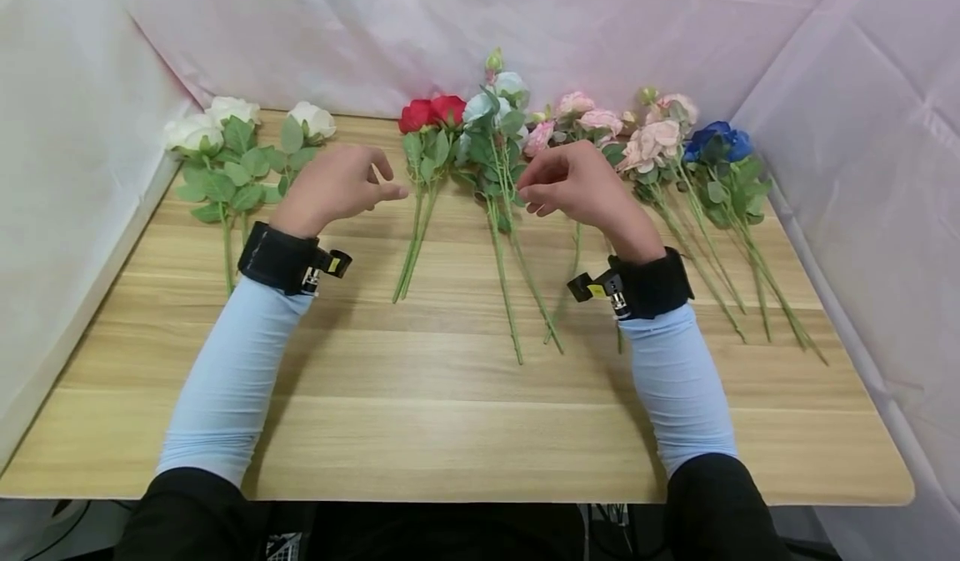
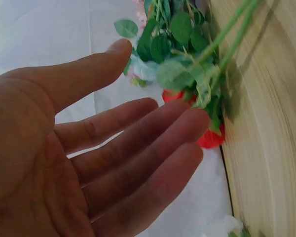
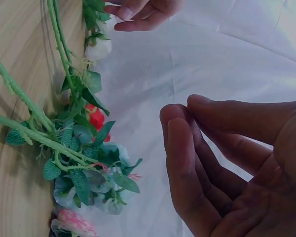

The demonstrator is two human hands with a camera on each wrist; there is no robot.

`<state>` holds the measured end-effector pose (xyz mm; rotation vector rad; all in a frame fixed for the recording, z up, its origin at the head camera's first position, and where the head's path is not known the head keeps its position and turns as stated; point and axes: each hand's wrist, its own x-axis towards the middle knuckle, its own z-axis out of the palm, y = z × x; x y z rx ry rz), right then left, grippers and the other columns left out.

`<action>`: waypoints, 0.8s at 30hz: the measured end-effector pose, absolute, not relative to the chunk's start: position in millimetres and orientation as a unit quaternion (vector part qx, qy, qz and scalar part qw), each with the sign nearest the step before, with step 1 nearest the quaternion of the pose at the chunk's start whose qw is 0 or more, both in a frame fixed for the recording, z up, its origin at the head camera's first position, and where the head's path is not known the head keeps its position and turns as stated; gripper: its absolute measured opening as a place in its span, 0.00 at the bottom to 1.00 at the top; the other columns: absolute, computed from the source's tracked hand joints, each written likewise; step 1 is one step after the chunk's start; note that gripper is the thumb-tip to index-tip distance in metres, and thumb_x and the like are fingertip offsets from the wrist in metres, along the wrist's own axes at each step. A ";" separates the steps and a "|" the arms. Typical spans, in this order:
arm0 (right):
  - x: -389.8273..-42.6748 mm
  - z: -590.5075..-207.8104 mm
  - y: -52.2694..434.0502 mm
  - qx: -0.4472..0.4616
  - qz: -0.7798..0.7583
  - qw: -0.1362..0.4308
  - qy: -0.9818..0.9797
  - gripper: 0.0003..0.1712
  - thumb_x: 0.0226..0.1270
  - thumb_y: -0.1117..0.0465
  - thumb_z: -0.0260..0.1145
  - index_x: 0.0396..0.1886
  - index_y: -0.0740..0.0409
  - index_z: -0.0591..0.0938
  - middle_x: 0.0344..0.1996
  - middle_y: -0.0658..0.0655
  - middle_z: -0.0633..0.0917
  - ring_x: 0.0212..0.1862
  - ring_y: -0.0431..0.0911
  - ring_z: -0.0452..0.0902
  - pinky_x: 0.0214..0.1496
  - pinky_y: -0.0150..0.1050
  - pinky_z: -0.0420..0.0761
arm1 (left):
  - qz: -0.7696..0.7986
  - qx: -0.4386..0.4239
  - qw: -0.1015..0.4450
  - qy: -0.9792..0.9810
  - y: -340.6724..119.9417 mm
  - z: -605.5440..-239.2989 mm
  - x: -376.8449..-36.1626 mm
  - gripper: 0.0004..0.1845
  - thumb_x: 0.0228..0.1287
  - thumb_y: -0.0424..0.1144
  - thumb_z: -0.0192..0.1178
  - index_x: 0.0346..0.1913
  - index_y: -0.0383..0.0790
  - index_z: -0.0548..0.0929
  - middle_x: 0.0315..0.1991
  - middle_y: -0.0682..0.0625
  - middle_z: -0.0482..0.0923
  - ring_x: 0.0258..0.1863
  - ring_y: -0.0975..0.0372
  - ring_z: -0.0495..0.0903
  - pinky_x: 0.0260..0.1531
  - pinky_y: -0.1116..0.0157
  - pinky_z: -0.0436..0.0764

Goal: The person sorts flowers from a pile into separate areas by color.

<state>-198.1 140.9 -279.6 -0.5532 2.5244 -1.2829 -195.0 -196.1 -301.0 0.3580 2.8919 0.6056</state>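
My left hand (image 1: 337, 186) hovers between the white roses (image 1: 193, 133) and the red roses (image 1: 432, 113). Its palm faces inward, and the fingers, loosely bent and apart, hold nothing in the left wrist view. My right hand (image 1: 577, 186) hangs over the table to the right of the pale blue flowers (image 1: 480, 109), overlapping the stems of the pink flowers (image 1: 600, 121). In the right wrist view its fingers (image 3: 180, 153) bend loosely towards the thumb, with nothing held. Green stems of the red and pale blue flowers point towards the near edge.
Peach-pink flowers (image 1: 651, 144) and a blue rose (image 1: 717, 140) lie at the right, their stems slanting towards the near right. The wooden table (image 1: 450, 428) is enclosed by white cloth (image 1: 360, 36) at the back and sides. Dark cables show below the front edge.
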 end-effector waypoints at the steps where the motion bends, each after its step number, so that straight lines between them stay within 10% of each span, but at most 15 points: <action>1: -197.0 -278.6 141.6 -0.191 -0.441 0.129 0.867 0.07 0.72 0.65 0.69 0.45 0.60 0.89 0.39 0.64 0.90 0.37 0.47 0.88 0.42 0.38 0.87 | 0.203 0.107 0.080 0.970 -200.2 -301.0 -196.5 0.26 0.72 0.55 0.63 0.56 0.35 0.83 0.46 0.37 0.89 0.40 0.50 0.88 0.45 0.50 0.82; 7: -193.7 -274.3 142.4 -0.188 -0.437 0.130 0.870 0.07 0.72 0.64 0.68 0.45 0.61 0.88 0.39 0.65 0.90 0.37 0.47 0.87 0.41 0.38 0.87 | 0.194 0.011 0.030 0.980 -242.6 -301.3 -201.7 0.29 0.70 0.53 0.66 0.58 0.29 0.83 0.58 0.30 0.82 0.50 0.38 0.83 0.47 0.42 0.81; 11: -194.7 -273.9 143.0 -0.187 -0.437 0.128 0.870 0.07 0.72 0.64 0.68 0.45 0.61 0.88 0.40 0.66 0.90 0.37 0.46 0.88 0.41 0.37 0.87 | 0.179 -0.046 0.008 0.983 -273.2 -308.8 -202.8 0.25 0.65 0.52 0.70 0.23 0.31 0.79 0.19 0.43 0.75 0.20 0.52 0.71 0.22 0.57 0.72; 14: -195.3 -274.2 143.4 -0.189 -0.434 0.130 0.871 0.08 0.73 0.64 0.68 0.46 0.62 0.88 0.40 0.65 0.90 0.36 0.45 0.88 0.41 0.37 0.87 | 0.173 -0.074 0.025 0.982 -290.7 -317.9 -205.1 0.32 0.63 0.51 0.72 0.12 0.41 0.65 0.12 0.55 0.55 0.18 0.59 0.59 0.21 0.61 0.62; 24: -197.1 -277.7 141.8 -0.205 -0.421 0.132 0.874 0.06 0.73 0.65 0.68 0.45 0.60 0.88 0.38 0.64 0.89 0.35 0.45 0.87 0.41 0.38 0.87 | 0.185 -0.086 0.107 0.973 -313.6 -346.0 -211.3 0.17 0.61 0.44 0.74 0.23 0.34 0.88 0.16 0.47 0.82 0.26 0.49 0.79 0.33 0.51 0.75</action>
